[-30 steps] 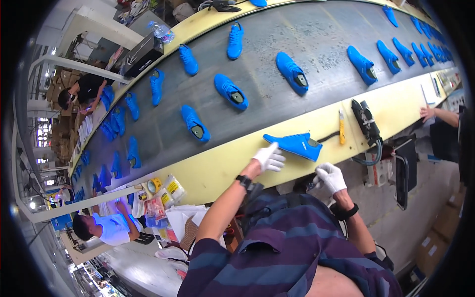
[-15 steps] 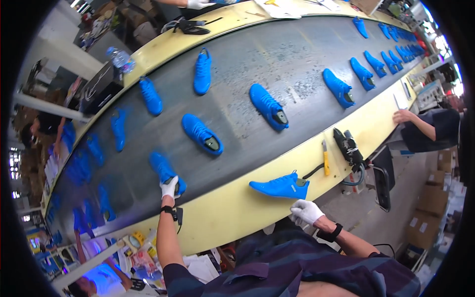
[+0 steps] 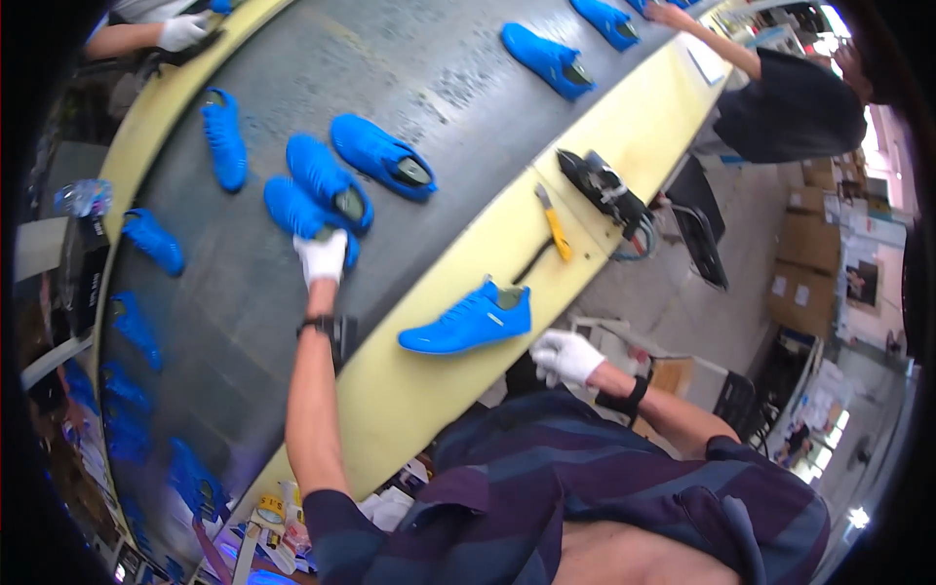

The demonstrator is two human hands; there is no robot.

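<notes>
My left hand [image 3: 322, 257], in a white glove, reaches out over the dark conveyor belt [image 3: 224, 322] and grips the heel of a blue shoe [image 3: 297, 213]. A second blue shoe [image 3: 328, 180] lies against it and a third [image 3: 383, 156] just beyond. My right hand [image 3: 565, 355], also gloved, is curled in a loose fist near my body, empty, just off the yellow table edge [image 3: 409, 390]. A blue shoe [image 3: 468, 320] rests on its side on that yellow edge, left of my right hand and apart from it.
Several more blue shoes [image 3: 224, 136] ride the belt. A yellow-handled tool [image 3: 556, 232] and a black device [image 3: 604, 190] lie on the yellow edge. Another person [image 3: 780, 97] in dark clothes works at the far right; a gloved hand [image 3: 180, 31] shows top left.
My left hand left the shoe on the yellow edge, reached out across the belt and took hold of another blue shoe. The view swung closer to the belt.
</notes>
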